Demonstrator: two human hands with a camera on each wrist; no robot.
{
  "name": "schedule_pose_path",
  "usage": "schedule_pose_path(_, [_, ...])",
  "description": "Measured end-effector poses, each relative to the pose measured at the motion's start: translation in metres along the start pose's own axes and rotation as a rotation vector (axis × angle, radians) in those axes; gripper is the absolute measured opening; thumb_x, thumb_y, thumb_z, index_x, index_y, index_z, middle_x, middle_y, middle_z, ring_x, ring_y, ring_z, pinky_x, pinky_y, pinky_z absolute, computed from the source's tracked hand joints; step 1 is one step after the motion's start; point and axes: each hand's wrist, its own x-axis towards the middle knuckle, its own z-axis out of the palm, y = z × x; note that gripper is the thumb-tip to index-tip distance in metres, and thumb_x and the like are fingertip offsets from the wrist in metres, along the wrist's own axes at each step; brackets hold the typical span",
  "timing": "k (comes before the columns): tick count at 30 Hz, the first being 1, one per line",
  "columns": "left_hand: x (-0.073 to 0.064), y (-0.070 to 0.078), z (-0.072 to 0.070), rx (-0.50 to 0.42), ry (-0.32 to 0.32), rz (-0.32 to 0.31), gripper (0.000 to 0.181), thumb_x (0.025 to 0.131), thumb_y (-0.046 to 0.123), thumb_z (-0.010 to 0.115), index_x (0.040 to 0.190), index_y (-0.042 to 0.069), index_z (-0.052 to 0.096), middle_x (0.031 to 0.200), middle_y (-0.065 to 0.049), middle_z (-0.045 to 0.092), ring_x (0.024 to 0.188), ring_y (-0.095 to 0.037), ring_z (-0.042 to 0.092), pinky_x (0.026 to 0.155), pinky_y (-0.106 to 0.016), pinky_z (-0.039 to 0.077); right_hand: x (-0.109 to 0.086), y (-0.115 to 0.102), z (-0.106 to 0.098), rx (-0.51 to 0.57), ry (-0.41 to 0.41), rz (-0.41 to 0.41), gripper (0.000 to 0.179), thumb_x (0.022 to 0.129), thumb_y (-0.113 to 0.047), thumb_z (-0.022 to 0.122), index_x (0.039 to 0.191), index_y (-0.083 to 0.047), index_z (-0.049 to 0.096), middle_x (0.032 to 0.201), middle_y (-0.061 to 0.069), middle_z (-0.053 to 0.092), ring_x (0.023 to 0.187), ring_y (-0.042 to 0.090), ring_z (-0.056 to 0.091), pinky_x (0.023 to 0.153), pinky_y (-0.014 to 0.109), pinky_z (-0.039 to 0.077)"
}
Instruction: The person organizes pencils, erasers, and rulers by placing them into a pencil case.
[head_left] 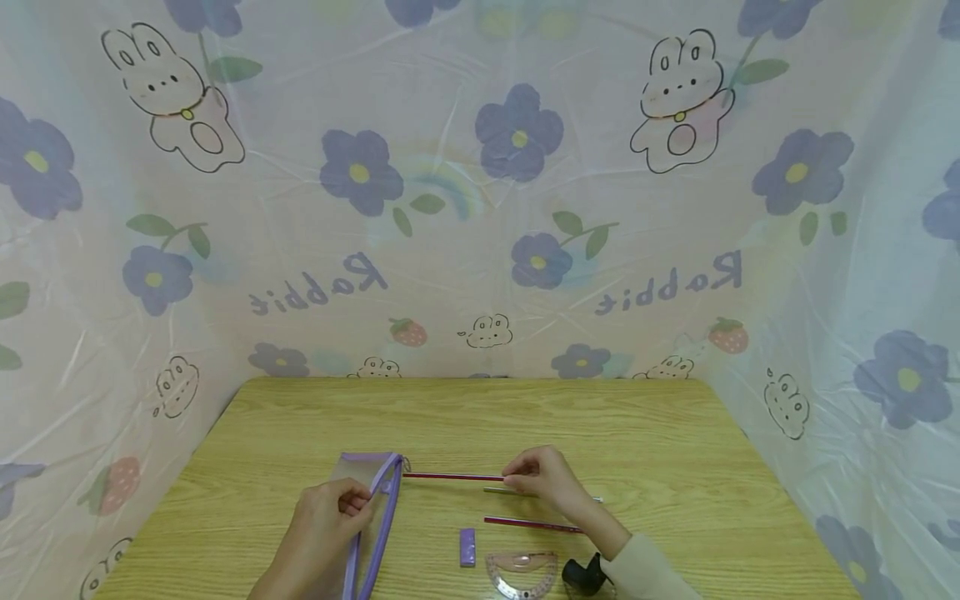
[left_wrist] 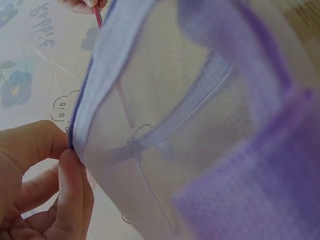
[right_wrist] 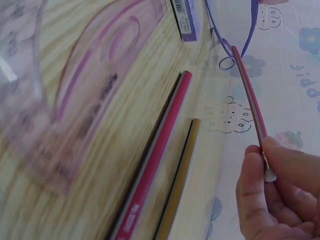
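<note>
A see-through pencil case [head_left: 390, 525] with purple edging and a zipper is held by my left hand [head_left: 326, 521]. In the left wrist view, that thumb and finger pinch the case's edge band [left_wrist: 95, 95]. My right hand [head_left: 547, 487] pinches a red and silver striped pencil [head_left: 453, 477] close to its white-tipped end [right_wrist: 270, 175]. The pencil's far end meets the case near the zipper corner; the left wrist view shows that end through the mesh. Below the right hand lie another red striped pencil [head_left: 528, 523] and a yellow striped pencil [right_wrist: 177, 180].
Nearer the front of the wooden table [head_left: 480, 408] are a purple-sleeved eraser [head_left: 467, 547], a clear pink protractor [head_left: 521, 575] and a small black object [head_left: 583, 575] beside the right sleeve. A printed rabbit-and-flower curtain [head_left: 450, 208] surrounds the table.
</note>
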Motion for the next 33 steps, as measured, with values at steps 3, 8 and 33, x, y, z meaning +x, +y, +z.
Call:
schedule_pose_path(3, [0.000, 0.001, 0.001, 0.005, -0.003, 0.005, 0.016, 0.077, -0.010, 0.076, 0.076, 0.005, 0.071, 0.067, 0.007, 0.061, 0.058, -0.002, 0.056, 0.053, -0.017, 0.052, 0.000, -0.003, 0.002, -0.001, 0.001, 0.000, 0.009, 0.091, 0.009, 0.065, 0.095, 0.016, 0.069, 0.089, 0.029, 0.068, 0.080, 0.050, 0.064, 0.069, 0.052, 0.057])
schedule_pose_path(8, [0.001, 0.002, 0.003, 0.002, -0.005, 0.015, 0.016, 0.077, -0.010, 0.076, 0.076, 0.005, 0.071, 0.067, 0.008, 0.061, 0.058, -0.001, 0.056, 0.054, -0.017, 0.052, 0.004, 0.009, 0.006, -0.012, 0.015, 0.002, 0.008, 0.090, 0.004, 0.069, 0.094, 0.010, 0.072, 0.089, 0.020, 0.070, 0.077, 0.038, 0.068, 0.065, 0.040, 0.060])
schedule_pose_path(33, [0.001, 0.003, 0.004, -0.027, -0.001, -0.040, 0.014, 0.076, -0.010, 0.075, 0.079, 0.003, 0.071, 0.068, 0.007, 0.062, 0.062, -0.004, 0.058, 0.056, -0.019, 0.054, 0.015, 0.013, 0.041, 0.065, 0.065, 0.046, 0.005, 0.086, 0.003, 0.074, 0.088, 0.008, 0.074, 0.084, 0.017, 0.072, 0.074, 0.034, 0.069, 0.062, 0.030, 0.059])
